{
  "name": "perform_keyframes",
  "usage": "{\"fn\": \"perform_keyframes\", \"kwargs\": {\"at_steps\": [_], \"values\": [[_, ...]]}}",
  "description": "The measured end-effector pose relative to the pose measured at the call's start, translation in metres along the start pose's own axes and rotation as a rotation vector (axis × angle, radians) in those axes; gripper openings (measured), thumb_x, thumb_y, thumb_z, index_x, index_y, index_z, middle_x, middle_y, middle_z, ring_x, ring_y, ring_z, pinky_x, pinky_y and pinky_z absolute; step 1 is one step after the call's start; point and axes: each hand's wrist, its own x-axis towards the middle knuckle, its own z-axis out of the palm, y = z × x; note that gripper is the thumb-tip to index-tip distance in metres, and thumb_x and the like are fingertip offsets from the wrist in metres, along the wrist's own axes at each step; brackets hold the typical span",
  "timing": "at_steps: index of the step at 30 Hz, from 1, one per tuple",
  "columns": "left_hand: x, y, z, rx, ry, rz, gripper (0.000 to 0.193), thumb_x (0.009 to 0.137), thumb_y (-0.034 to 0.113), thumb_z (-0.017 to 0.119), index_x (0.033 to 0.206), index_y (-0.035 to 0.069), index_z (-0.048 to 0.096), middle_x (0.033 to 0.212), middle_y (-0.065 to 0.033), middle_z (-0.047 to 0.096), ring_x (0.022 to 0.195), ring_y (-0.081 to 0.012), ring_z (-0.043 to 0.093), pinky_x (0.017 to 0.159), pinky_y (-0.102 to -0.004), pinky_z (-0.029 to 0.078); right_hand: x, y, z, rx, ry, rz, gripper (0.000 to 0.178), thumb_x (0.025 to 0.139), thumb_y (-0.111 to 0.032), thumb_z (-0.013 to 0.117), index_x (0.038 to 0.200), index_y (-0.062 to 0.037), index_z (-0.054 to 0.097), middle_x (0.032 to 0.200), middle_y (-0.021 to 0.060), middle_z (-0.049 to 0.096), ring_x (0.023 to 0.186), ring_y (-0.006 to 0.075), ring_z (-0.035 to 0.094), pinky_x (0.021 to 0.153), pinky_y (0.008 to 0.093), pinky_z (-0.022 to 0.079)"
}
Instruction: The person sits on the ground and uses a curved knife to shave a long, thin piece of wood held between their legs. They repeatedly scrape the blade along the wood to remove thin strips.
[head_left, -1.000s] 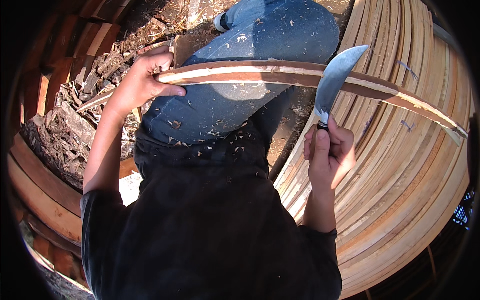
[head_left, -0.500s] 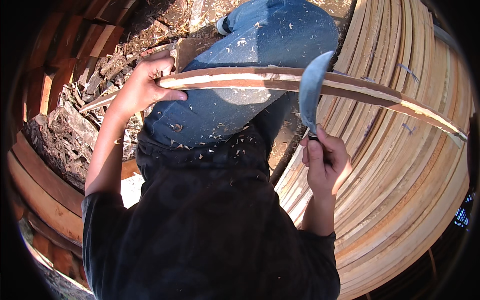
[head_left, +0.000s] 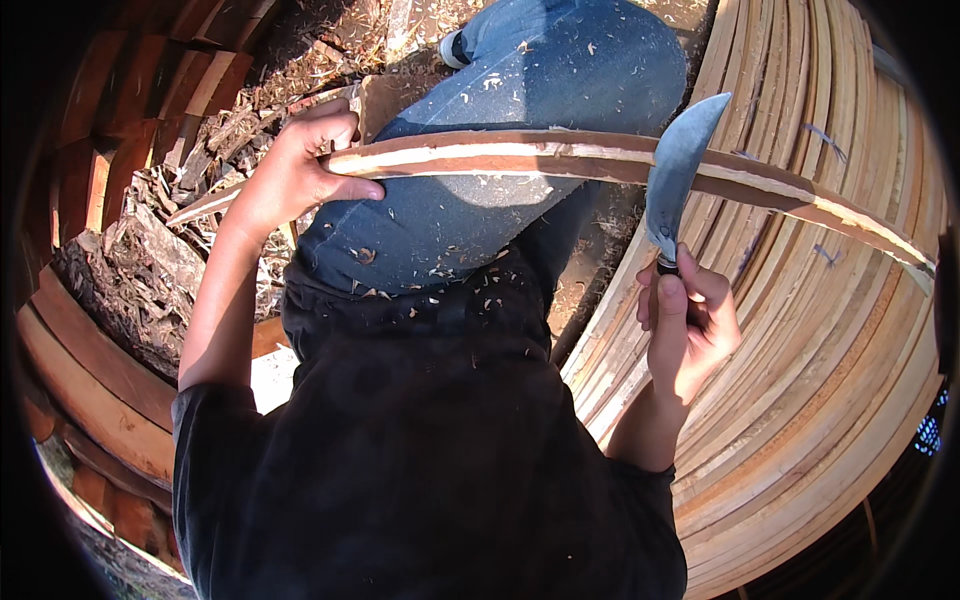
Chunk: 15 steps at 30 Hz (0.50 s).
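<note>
A long wooden strip (head_left: 470,153), reddish brown with a pale rough-cut band along it, lies across my jeans-clad leg and reaches over the wood pile on the right. My left hand (head_left: 310,165) is closed round it near its left end, thumb on the near side. In my right hand (head_left: 688,320) is a machete-like knife (head_left: 682,175) with a broad curved blade and a dark handle. The blade points up and slants right, overlapping the strip in the view; I cannot tell whether it touches the wood. Pale shavings dot the jeans (head_left: 450,225).
Long pale wooden strips (head_left: 780,400) are stacked in a large bundle on the right, with bits of tie on them. Reddish cut wood pieces (head_left: 100,370) are piled at the left. Bark scraps and shavings (head_left: 150,265) cover the ground by my left arm.
My right hand and the knife have moved to the right along the strip, and the blade leans more to the right. My left hand keeps its hold on the strip.
</note>
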Motion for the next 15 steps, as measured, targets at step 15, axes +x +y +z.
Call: {"fn": "perform_keyframes", "kwargs": {"at_steps": [15], "values": [[0.003, -0.009, -0.002, 0.036, -0.021, -0.012, 0.054, 0.055, 0.026, 0.088, 0.070, 0.004, 0.041, 0.078, -0.0017, 0.046, 0.077, -0.0159, 0.044, 0.073, -0.0300, 0.038, 0.005, -0.002, -0.006, 0.425, 0.192, 0.024, 0.027, 0.095, -0.018, 0.056, 0.118, -0.0052, 0.052, 0.081, 0.0176, 0.060, 0.050, 0.0132, 0.051, 0.037, 0.0205, 0.038]]}}
